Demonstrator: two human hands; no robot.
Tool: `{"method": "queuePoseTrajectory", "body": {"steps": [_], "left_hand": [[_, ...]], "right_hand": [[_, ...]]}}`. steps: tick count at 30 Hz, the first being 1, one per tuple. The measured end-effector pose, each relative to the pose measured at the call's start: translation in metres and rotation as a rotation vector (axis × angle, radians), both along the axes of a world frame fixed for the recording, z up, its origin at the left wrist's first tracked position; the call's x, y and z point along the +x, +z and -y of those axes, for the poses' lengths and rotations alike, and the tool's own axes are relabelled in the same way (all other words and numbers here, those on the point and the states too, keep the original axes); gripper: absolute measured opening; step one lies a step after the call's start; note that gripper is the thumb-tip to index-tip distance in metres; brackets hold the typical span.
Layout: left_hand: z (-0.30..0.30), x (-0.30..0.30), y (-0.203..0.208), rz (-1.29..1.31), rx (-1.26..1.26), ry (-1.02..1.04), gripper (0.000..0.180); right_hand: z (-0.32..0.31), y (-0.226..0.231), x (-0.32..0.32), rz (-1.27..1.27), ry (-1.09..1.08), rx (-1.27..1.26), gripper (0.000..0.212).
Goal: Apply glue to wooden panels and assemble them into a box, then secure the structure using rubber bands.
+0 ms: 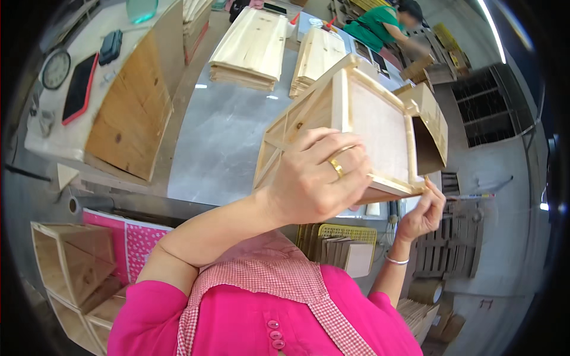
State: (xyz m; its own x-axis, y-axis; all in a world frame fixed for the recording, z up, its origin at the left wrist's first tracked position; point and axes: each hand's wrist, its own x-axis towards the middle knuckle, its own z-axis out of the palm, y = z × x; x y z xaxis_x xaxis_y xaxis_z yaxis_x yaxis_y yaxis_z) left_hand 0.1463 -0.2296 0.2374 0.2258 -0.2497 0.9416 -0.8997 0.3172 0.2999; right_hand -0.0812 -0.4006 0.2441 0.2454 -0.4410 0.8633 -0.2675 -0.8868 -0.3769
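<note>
A pale wooden box (pixel 382 121) with a framed, panelled end is held tilted above the grey table (pixel 217 133). Its slatted side faces left, and strips of wood border the end panel. My left hand (pixel 323 175), with a gold ring, is closed round the box's near edge, its fingers bent over the frame. At the lower right corner of the frame is my right hand (pixel 420 212), a bangle on its wrist. Its thumb and fingertips are pinched together at that corner; whether a small piece is between them is hidden.
Two stacks of wooden boards (pixel 252 43) lie at the table's far side. An open cardboard box (pixel 432 113) stands just beyond the right of the wooden box. A red-edged phone (pixel 81 89) and round clock (pixel 56 69) lie at left. Across the table a person in green (pixel 373 26) works.
</note>
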Motion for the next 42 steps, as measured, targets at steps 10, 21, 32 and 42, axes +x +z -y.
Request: {"method": "queuePoseTrajectory", "body": {"steps": [10,21,32,42], "left_hand": [[-0.014,0.016,0.033,-0.034,0.304,-0.122,0.018],[0.149,0.087,0.02,-1.041,0.492,-0.195,0.038],[0.161,0.097,0.012,-0.877,0.427,-0.163,0.041],[0.159,0.089,0.009,-0.865,0.468,-0.205,0.045]], "right_hand": [[0.0,0.025,-0.01,-0.049,0.074,0.147,0.013],[0.156,0.009,0.082,0.154,0.449,0.63,0.024],[0.167,0.0,0.114,0.1,0.55,0.73,0.026],[0.158,0.005,0.113,0.137,0.405,0.736,0.03]]}}
